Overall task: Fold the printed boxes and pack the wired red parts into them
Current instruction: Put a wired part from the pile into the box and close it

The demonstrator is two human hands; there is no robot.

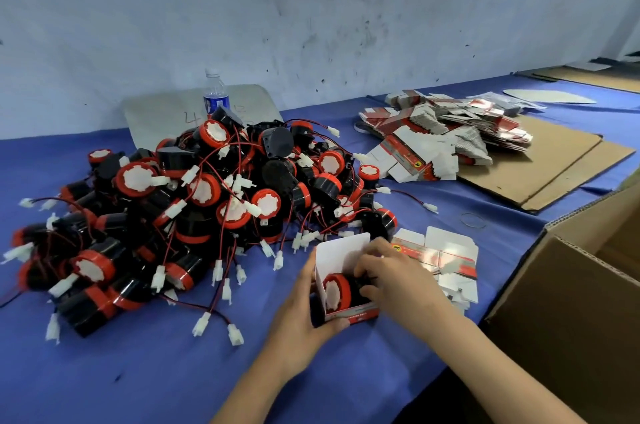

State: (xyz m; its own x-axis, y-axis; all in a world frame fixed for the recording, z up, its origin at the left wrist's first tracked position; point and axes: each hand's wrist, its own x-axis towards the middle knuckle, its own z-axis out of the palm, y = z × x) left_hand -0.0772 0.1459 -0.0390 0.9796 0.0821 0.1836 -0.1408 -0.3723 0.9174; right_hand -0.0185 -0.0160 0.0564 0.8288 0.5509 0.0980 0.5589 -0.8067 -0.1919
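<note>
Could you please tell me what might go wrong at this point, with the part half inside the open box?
1. The red part sits in the open box while the right hand works inside; its wire may be left over the edge and get pinched by the top flap.
2. The left hand steadies only one side, so the light box could tip or deform.
3. Wires in the pile are tangled, so the next pick may drag neighbours.

— What sort of place am I in?
— A small packing workshop. My desk [104, 371] wears a blue cloth under a scuffed, marked wall [311, 8].
— What shows it?
— A heap of wired red parts [194, 202], a stack of flat printed boxes [446, 132], cardboard sheets [540, 177] and an open shipping carton [568, 312] beside me.
</note>
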